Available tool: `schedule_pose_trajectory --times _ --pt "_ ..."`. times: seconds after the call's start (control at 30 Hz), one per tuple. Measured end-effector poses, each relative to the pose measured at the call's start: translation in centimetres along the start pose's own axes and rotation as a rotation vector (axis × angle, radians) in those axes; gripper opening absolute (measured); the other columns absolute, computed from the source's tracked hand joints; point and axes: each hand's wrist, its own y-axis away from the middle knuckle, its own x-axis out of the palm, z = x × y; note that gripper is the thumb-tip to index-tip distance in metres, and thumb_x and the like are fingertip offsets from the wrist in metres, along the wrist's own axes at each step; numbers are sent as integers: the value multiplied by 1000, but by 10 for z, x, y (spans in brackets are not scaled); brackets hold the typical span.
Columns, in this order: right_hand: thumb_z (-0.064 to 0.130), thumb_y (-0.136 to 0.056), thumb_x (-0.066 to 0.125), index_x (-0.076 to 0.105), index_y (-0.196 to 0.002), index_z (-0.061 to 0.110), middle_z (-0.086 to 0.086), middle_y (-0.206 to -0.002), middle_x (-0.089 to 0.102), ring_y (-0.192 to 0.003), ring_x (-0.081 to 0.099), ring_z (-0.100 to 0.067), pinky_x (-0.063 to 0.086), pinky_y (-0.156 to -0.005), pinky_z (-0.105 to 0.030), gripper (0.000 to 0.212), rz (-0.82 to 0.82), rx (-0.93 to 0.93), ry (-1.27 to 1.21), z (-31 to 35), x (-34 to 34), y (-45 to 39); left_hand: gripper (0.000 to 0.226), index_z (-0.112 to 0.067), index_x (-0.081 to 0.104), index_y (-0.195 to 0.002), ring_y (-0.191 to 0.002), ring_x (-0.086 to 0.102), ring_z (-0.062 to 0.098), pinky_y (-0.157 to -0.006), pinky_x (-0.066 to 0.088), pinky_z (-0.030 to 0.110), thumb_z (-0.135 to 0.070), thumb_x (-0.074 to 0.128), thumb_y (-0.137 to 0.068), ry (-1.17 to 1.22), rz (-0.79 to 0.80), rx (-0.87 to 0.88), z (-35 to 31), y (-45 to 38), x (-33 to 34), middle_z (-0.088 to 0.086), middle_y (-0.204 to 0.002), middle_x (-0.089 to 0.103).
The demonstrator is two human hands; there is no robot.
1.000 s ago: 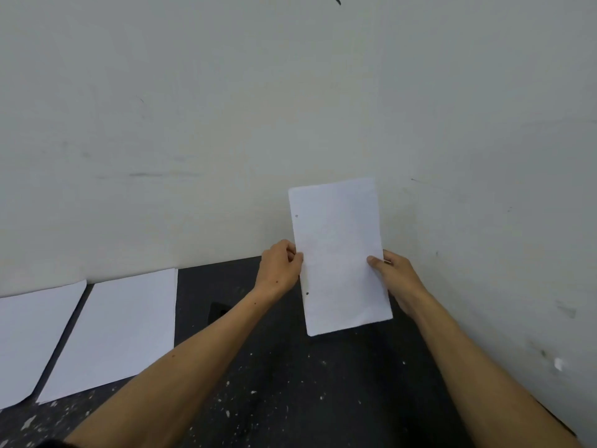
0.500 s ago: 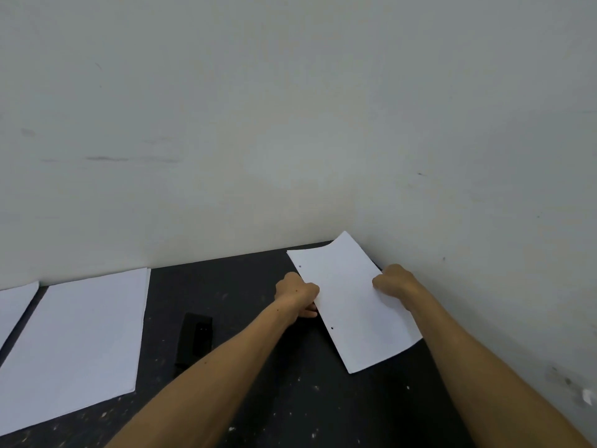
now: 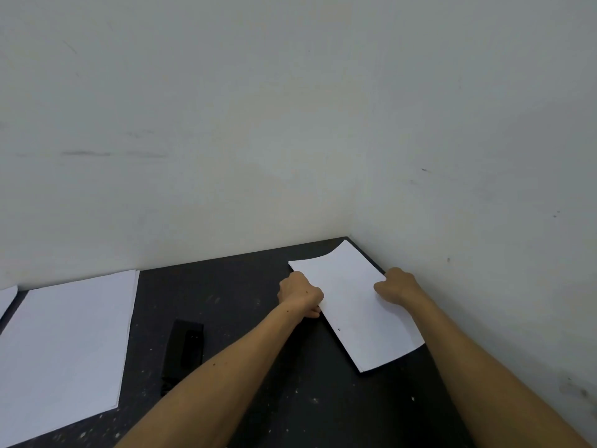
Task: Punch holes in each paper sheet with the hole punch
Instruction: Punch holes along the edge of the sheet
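Note:
A white punched sheet point(image 3: 352, 305) lies on the dark table point(image 3: 245, 286) in the far right corner, a small hole showing near its left edge. My left hand point(image 3: 298, 294) grips its left edge and my right hand point(image 3: 395, 286) holds its right edge; the sheet's far corner curls up slightly. A black hole punch point(image 3: 184, 350) lies flat on the table left of my left forearm, untouched. A stack of white sheets point(image 3: 68, 344) rests at the left.
Another white sheet point(image 3: 6, 300) pokes in at the far left edge. Pale walls point(image 3: 484, 189) close in the table at the back and right, meeting at the corner behind the punched sheet.
The sheet was held upright in the air a second ago; both hands have brought it down flat onto the table's right corner. The view has tilted and shifted.

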Motion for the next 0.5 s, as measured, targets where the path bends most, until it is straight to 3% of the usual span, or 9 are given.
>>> schedule_pose_trajectory --times 0.07,0.13,0.2,0.33,0.5 --pt "13 -97 52 56 -120 -3 -15 -116 60 -94 53 -28 49 -87 -36 29 0 -19 6 -2 2 -1 18 -1 65 -100 -72 77 27 -68 66 39 4 59 -84 -9 2 9 0 -1 0 14 -88 72" --pt "14 -96 52 54 -98 3 -14 -107 58 -88 50 -25 45 -78 -32 11 -10 -38 13 -5 5 -1 19 -1 66 -100 -71 77 28 -67 66 40 5 59 -84 -21 2 19 1 0 0 14 -86 72" --pt "16 -97 52 46 -87 9 -10 -102 54 -86 50 -25 43 -75 -31 14 -25 -53 27 -7 8 0 18 0 66 -99 -69 77 27 -66 65 39 5 58 -84 -38 -8 37 1 -1 0 14 -86 72" --pt "20 -100 52 46 -102 7 -8 -105 53 -92 54 -27 43 -75 -31 14 -37 -86 65 -10 13 1 10 -4 63 -89 -69 76 27 -65 65 38 4 58 -85 -64 -20 50 1 2 1 14 -85 72" --pt "18 -100 52 44 -102 7 -9 -108 55 -92 53 -27 42 -75 -32 14 -66 -105 83 -13 16 2 12 -8 58 -84 -68 77 26 -66 65 38 4 59 -87 -66 -16 40 1 2 0 14 -86 72"
